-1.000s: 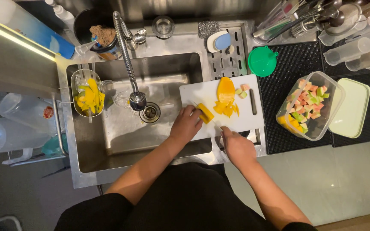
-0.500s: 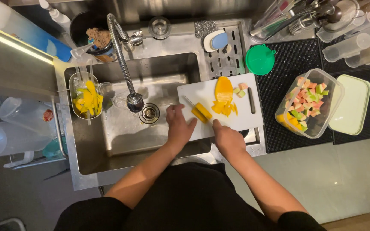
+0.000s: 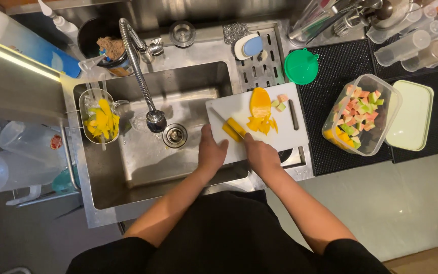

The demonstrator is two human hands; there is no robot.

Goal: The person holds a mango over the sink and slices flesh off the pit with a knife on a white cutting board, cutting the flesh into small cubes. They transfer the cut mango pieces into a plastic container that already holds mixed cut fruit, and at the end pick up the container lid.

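A white cutting board (image 3: 239,104) lies across the sink's right edge. On it are a mango half (image 3: 260,100), a heap of yellow slices (image 3: 262,123), small pink and green fruit cubes (image 3: 280,101) and a yellow mango strip (image 3: 234,129). A thin knife blade (image 3: 217,115) runs up-left from the strip. My left hand (image 3: 211,149) rests at the board's near left corner, fingers against the strip. My right hand (image 3: 262,155) is close beside it, gripping what looks like the knife's handle, which is hidden.
A steel sink (image 3: 143,162) with a spring faucet (image 3: 138,66) and drain (image 3: 174,135) is on the left. A hanging strainer (image 3: 90,100) holds mango peels. Right of the board are a clear tub of diced fruit (image 3: 361,119), its pale green lid (image 3: 411,119) and a green funnel (image 3: 302,66).
My right hand has come up from the counter edge onto the board beside my left hand. My left hand has slid slightly back from the mango strip.
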